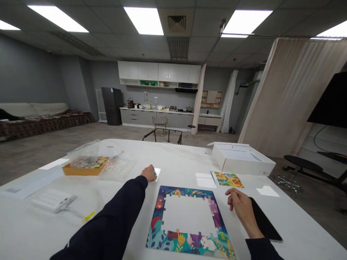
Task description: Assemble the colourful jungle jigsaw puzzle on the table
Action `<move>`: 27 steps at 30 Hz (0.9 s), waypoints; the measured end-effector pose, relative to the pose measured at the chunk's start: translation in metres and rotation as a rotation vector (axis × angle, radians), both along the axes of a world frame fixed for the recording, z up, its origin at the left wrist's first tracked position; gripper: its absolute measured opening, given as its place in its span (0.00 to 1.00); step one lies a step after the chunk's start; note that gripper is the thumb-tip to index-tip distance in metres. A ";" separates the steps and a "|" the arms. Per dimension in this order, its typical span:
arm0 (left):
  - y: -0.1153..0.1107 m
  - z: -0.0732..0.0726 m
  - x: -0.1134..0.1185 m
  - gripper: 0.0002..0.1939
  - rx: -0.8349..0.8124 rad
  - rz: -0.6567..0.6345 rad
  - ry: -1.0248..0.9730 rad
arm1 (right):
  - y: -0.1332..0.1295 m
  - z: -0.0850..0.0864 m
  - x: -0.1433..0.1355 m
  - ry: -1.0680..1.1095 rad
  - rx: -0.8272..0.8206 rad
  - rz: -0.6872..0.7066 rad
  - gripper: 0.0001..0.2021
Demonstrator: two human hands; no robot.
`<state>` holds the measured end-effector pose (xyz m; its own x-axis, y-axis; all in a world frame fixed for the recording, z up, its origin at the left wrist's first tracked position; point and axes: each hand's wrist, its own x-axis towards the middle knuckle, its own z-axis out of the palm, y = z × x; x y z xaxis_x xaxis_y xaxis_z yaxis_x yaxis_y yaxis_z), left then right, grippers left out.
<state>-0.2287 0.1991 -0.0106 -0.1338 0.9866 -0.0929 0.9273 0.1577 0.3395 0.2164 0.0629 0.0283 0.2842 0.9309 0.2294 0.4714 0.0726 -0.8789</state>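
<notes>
My left hand (148, 173) reaches out past the top left corner of the puzzle frame, its fingers closed on a small dark teal puzzle piece (155, 173). Fingers hide part of the piece. In front of me lies the jigsaw border (189, 242), joined into a square with colourful plants and animals, and bare white shows in its middle. To the right of the border, my right hand (240, 206) rests with loosely bent fingers apart and nothing visible in them. Beside its wrist lies a black tablet (264, 220).
An orange tray (82, 170) of puzzle pieces with clear plastic wrap (116, 168) stands at the left. Nearer are a white device (54, 200) with a cable and a paper sheet (29, 184). A white box (241, 160) and a picture card (229, 179) lie at the right.
</notes>
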 end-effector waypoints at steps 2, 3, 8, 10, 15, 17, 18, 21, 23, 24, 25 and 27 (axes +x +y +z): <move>-0.015 0.001 -0.012 0.26 -0.042 -0.016 0.025 | 0.002 -0.022 0.005 -0.067 -0.053 -0.014 0.16; -0.023 0.001 -0.016 0.25 -0.061 -0.032 0.037 | 0.003 -0.028 0.007 -0.103 -0.071 -0.012 0.17; -0.064 0.000 -0.024 0.24 -0.056 -0.117 0.088 | 0.010 -0.036 0.013 -0.254 -0.141 -0.042 0.19; -0.072 0.000 -0.022 0.24 -0.039 -0.134 0.090 | 0.012 -0.039 0.017 -0.291 -0.146 -0.070 0.19; -0.074 0.003 -0.020 0.32 -0.004 -0.163 0.052 | 0.015 -0.046 0.022 -0.324 -0.118 -0.076 0.20; -0.077 0.004 -0.024 0.37 0.024 -0.171 0.034 | 0.015 -0.047 0.022 -0.333 -0.109 -0.075 0.20; -0.080 0.004 -0.027 0.39 0.040 -0.172 0.029 | 0.015 -0.047 0.022 -0.338 -0.105 -0.078 0.20; -0.091 0.000 -0.038 0.43 0.118 -0.164 0.004 | 0.015 -0.046 0.021 -0.345 -0.098 -0.076 0.20; -0.095 -0.006 -0.043 0.44 0.184 -0.158 -0.046 | 0.016 -0.047 0.019 -0.346 -0.102 -0.057 0.20; -0.096 -0.010 -0.045 0.43 0.216 -0.154 -0.079 | 0.016 -0.047 0.019 -0.347 -0.106 -0.043 0.20; -0.096 -0.013 -0.046 0.42 0.242 -0.150 -0.110 | 0.016 -0.048 0.019 -0.348 -0.110 -0.029 0.20; -0.094 -0.019 -0.046 0.37 0.274 -0.139 -0.153 | 0.017 -0.050 0.019 -0.353 -0.114 -0.007 0.21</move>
<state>-0.2744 0.1051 -0.0298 -0.0017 0.9856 0.1691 0.8685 -0.0824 0.4888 0.2353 0.0795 -0.0215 0.2129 0.9544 0.2095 0.7472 -0.0209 -0.6642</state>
